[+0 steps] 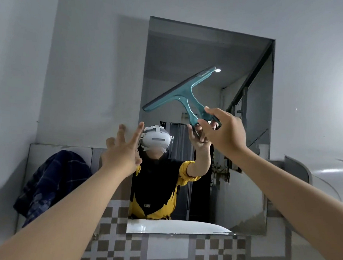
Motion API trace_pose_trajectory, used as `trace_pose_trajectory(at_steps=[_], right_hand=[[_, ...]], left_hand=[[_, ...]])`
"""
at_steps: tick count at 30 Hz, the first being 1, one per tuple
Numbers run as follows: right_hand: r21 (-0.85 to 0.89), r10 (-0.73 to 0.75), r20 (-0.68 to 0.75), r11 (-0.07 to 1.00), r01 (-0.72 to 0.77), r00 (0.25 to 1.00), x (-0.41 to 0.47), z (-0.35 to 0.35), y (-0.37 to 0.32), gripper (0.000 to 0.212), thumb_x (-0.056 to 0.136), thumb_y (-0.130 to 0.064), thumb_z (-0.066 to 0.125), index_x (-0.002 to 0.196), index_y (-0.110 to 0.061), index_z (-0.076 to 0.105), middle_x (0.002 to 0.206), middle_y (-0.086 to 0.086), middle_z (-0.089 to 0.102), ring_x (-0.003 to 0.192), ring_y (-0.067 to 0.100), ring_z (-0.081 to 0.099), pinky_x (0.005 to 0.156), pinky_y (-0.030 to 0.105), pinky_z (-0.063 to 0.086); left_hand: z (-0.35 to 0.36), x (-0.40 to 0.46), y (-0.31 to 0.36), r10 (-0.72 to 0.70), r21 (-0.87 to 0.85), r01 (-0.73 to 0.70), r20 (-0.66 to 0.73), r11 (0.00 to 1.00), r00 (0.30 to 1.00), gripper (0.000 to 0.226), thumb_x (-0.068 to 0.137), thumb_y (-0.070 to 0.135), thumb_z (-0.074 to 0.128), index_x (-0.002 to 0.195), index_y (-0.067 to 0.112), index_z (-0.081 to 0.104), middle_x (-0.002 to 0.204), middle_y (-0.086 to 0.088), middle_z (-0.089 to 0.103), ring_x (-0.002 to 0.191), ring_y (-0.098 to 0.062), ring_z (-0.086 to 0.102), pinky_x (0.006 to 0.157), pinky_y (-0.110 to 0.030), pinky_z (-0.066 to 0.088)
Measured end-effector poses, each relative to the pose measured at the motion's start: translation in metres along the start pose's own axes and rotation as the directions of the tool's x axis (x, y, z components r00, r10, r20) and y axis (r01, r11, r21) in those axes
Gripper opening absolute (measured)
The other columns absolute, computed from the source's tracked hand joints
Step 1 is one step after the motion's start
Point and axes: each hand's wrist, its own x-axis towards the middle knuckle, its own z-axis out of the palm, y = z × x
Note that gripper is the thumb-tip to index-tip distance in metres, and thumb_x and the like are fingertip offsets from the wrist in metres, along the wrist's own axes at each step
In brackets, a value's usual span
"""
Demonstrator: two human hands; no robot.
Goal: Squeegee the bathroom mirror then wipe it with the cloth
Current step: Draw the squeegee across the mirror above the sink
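Observation:
The rectangular mirror hangs on the grey wall ahead. My right hand grips the handle of a teal squeegee. Its blade is tilted, running from lower left to upper right, against the middle of the glass. My left hand is raised at the mirror's left edge with fingers spread, holding nothing. A dark blue checked cloth hangs at the lower left, beside the mirror. The mirror reflects a person in a yellow and black top wearing a white headset.
Checked brown and white tiles cover the wall below the mirror. A curved white surface sits at the right. The reflection shows a white basin rim and a stair rail.

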Motion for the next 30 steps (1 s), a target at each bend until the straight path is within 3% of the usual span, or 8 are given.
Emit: trace_pose_trajectory(at_steps=[7,11,15,21,27,30], right_hand=[[-0.010,-0.063,0.034,0.998,0.063,0.997,0.008,-0.019,0.031,0.037,0.082,-0.031,0.074,0.116,-0.019,0.068,0.093,-0.001,0.073,0.075,0.014,0.063,0.063,0.032,0.055],[-0.016,-0.032,0.041,0.999,0.033,0.999,0.004,-0.037,0.053,0.036,0.081,-0.029,0.076,0.115,-0.019,0.069,0.091,-0.007,0.069,0.072,0.013,0.060,0.063,0.025,0.049],[-0.024,0.069,0.012,0.997,-0.069,0.998,-0.006,-0.059,0.082,0.035,0.080,-0.031,0.075,0.114,-0.023,0.068,0.091,-0.004,0.071,0.079,0.020,0.067,0.070,0.038,0.057],[-0.023,0.143,-0.007,0.989,-0.144,0.990,-0.021,-0.081,0.103,0.033,0.082,-0.031,0.072,0.113,-0.025,0.067,0.089,-0.001,0.072,0.083,0.020,0.068,0.070,0.046,0.058],[-0.032,0.208,-0.035,0.977,-0.209,0.978,-0.029,-0.086,0.108,0.029,0.082,-0.032,0.071,0.111,-0.029,0.067,0.088,-0.004,0.071,0.082,0.016,0.067,0.072,0.044,0.058],[-0.048,0.287,-0.092,0.955,-0.292,0.954,-0.042,-0.093,0.118,0.026,0.084,-0.028,0.071,0.109,-0.021,0.068,0.083,-0.004,0.067,0.072,0.013,0.061,0.071,0.042,0.058]], left_hand=[[0.001,0.002,0.000,-0.001,0.008,0.001,0.001,1.000,1.000,0.092,0.083,0.025,0.061,0.147,0.040,-0.003,0.155,-0.010,-0.003,0.136,-0.045,0.022,0.100,-0.057,0.037],[0.003,0.003,0.000,0.000,0.012,0.000,-0.016,1.000,1.000,0.093,0.083,0.027,0.062,0.148,0.039,-0.003,0.155,-0.010,0.000,0.135,-0.044,0.022,0.099,-0.056,0.037],[0.005,0.005,-0.003,0.010,0.014,-0.010,-0.029,1.000,1.000,0.098,0.081,0.026,0.064,0.147,0.041,-0.006,0.154,-0.011,0.003,0.133,-0.045,0.025,0.098,-0.057,0.039],[0.004,0.004,-0.003,0.004,0.029,-0.003,-0.036,1.000,0.999,0.094,0.082,0.030,0.064,0.148,0.040,-0.004,0.153,-0.014,0.006,0.131,-0.047,0.026,0.095,-0.058,0.039],[0.005,0.005,-0.003,0.005,0.038,-0.003,-0.048,0.999,0.999,0.096,0.080,0.029,0.065,0.148,0.039,-0.002,0.151,-0.015,0.010,0.128,-0.048,0.026,0.091,-0.061,0.040],[0.006,0.006,-0.004,0.014,0.050,-0.011,-0.047,0.999,0.999,0.095,0.081,0.031,0.065,0.148,0.038,-0.002,0.150,-0.016,0.011,0.128,-0.048,0.025,0.092,-0.061,0.039]])
